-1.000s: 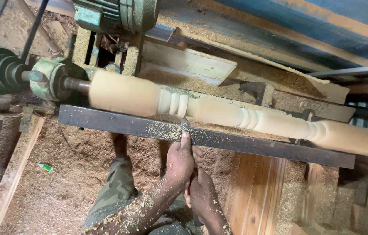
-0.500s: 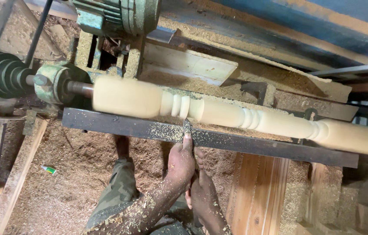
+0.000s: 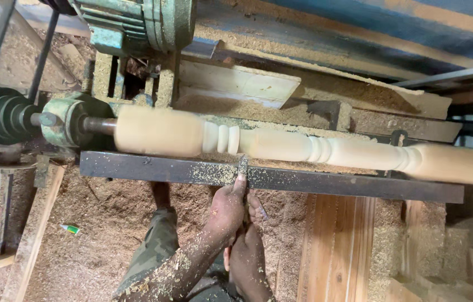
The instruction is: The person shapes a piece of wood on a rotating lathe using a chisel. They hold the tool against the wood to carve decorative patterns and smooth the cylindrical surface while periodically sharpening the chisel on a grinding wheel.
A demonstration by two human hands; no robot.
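Resting beyond left hand (image 3: 226, 210): chisel (image 3: 242, 165)

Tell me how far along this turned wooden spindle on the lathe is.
Done: spindle already carries beads and coves along its middle. In hand: left hand and right hand press the chisel on the tool rest, beside the left beads. Left: both thick ends look plain.

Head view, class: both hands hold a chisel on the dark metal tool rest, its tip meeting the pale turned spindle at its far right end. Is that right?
Not quite. In the head view the chisel meets the spindle left of its middle, just right of the beads, not at the far right end. Both the left hand and right hand hold it on the tool rest.
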